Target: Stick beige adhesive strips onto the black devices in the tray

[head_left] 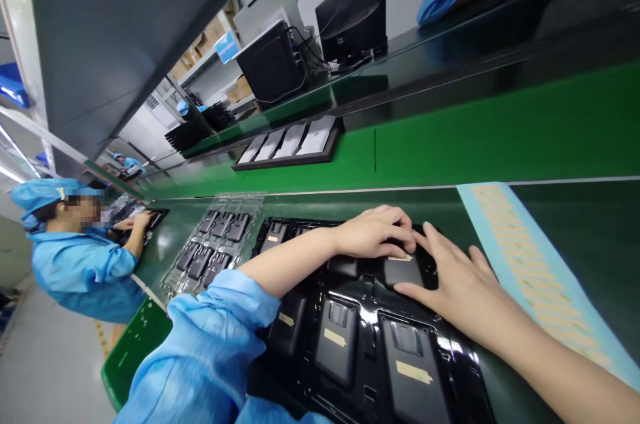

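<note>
My left hand point(375, 232) and my right hand point(445, 284) both grip a black rectangular device point(404, 274) lying in a glossy black plastic tray point(369, 347). A narrow tan tape strip point(400, 258) sits on that device, partly under my left fingers. My right thumb lies along the device's near edge, and my right fingers reach its far side. Other black devices point(337, 344) with tan tape strips point(413, 372) rest in the tray's pockets below my wrists. A blue sleeve point(210, 344) covers my left forearm.
A clear blister tray point(215, 244) of black devices and a sheet of tan labels point(540, 271) flank the black tray on the green bench. A co-worker in blue point(85, 264) works at the left. Across the green belt point(475, 137) lies a dark tray of white cards point(290, 144).
</note>
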Demonstrator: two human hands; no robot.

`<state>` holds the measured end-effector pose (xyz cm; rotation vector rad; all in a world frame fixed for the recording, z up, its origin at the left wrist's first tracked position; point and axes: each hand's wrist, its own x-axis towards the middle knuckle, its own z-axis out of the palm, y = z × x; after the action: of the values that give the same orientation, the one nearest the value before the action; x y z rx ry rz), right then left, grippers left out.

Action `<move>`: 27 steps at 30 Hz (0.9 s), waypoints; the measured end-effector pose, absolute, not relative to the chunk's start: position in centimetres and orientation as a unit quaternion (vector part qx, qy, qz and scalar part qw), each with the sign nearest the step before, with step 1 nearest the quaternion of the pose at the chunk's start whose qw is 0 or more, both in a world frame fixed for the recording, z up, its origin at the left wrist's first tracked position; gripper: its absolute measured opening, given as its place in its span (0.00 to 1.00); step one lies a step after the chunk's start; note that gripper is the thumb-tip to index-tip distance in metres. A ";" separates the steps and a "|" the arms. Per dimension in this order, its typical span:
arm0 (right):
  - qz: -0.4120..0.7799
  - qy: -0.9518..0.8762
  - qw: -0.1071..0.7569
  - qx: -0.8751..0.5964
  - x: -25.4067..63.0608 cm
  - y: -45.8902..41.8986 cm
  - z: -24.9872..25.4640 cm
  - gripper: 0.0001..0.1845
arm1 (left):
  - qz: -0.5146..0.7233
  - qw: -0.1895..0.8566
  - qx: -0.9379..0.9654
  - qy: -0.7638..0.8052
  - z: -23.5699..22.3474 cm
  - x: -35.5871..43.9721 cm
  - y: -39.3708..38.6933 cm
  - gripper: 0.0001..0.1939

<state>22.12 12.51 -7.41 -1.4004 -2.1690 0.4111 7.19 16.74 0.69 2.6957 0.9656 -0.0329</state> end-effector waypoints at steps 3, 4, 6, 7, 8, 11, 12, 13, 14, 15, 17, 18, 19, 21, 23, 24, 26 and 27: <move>0.182 -0.790 0.227 -0.540 22.0 12.4 -6.5 0.49 | -0.021 0.124 0.932 0.340 0.5 7.7 16.8 0.09; 0.195 -0.783 0.214 -0.550 22.0 12.3 -6.0 0.51 | -0.022 0.121 0.932 0.341 0.5 7.8 16.9 0.09; 0.215 -0.771 0.196 -0.566 21.9 12.2 -5.2 0.53 | -0.023 0.126 0.933 0.337 0.3 7.8 17.0 0.10; 0.222 -0.767 0.190 -0.571 21.8 12.2 -4.9 0.53 | -0.022 0.131 0.934 0.333 0.2 7.7 17.2 0.10; 0.228 -0.765 0.184 -0.573 21.8 12.1 -4.6 0.54 | -0.020 0.136 0.935 0.327 0.1 7.6 17.3 0.10; 0.237 -0.764 0.176 -0.573 21.7 12.1 -4.3 0.53 | -0.019 0.148 0.938 0.311 0.1 7.4 17.8 0.10; 0.235 -0.766 0.181 -0.570 21.7 12.1 -4.3 0.53 | -0.022 0.151 0.939 0.308 0.1 7.4 17.9 0.09; 0.231 -0.769 0.189 -0.566 21.8 12.1 -4.4 0.53 | -0.025 0.154 0.940 0.304 0.1 7.4 18.0 0.09; 0.225 -0.772 0.198 -0.560 21.8 12.1 -4.6 0.52 | -0.027 0.156 0.940 0.302 0.1 7.5 18.0 0.09; 0.219 -0.776 0.206 -0.554 21.9 12.2 -4.8 0.52 | -0.028 0.158 0.940 0.299 0.1 7.5 18.1 0.09; 0.208 -0.783 0.216 -0.546 22.0 12.2 -5.2 0.51 | -0.029 0.159 0.942 0.295 0.1 7.6 18.1 0.09; 0.204 -0.784 0.219 -0.543 22.0 12.2 -5.4 0.51 | -0.029 0.158 0.943 0.291 0.1 7.7 18.2 0.09; 0.202 -0.786 0.221 -0.541 22.1 12.2 -5.6 0.51 | -0.029 0.157 0.944 0.288 0.1 7.7 18.2 0.09; 0.197 -0.784 0.230 -0.542 22.1 12.2 -5.9 0.50 | -0.030 0.156 0.946 0.282 0.1 7.8 18.1 0.09; 0.192 -0.781 0.236 -0.545 22.0 12.2 -5.9 0.50 | -0.033 0.156 0.946 0.282 0.1 7.9 18.0 0.09; 0.191 -0.780 0.235 -0.548 22.0 12.2 -5.9 0.50 | -0.037 0.157 0.945 0.285 0.1 8.0 18.0 0.09; 0.193 -0.778 0.227 -0.553 21.9 12.2 -5.9 0.50 | -0.047 0.160 0.943 0.288 0.2 8.1 17.9 0.09; 0.194 -0.777 0.222 -0.556 21.9 12.2 -5.8 0.50 | -0.053 0.162 0.942 0.289 0.3 8.2 17.9 0.09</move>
<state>21.92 12.20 -5.81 -1.5350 -2.1468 0.5368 8.17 17.88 0.26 2.6881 0.8247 -0.1516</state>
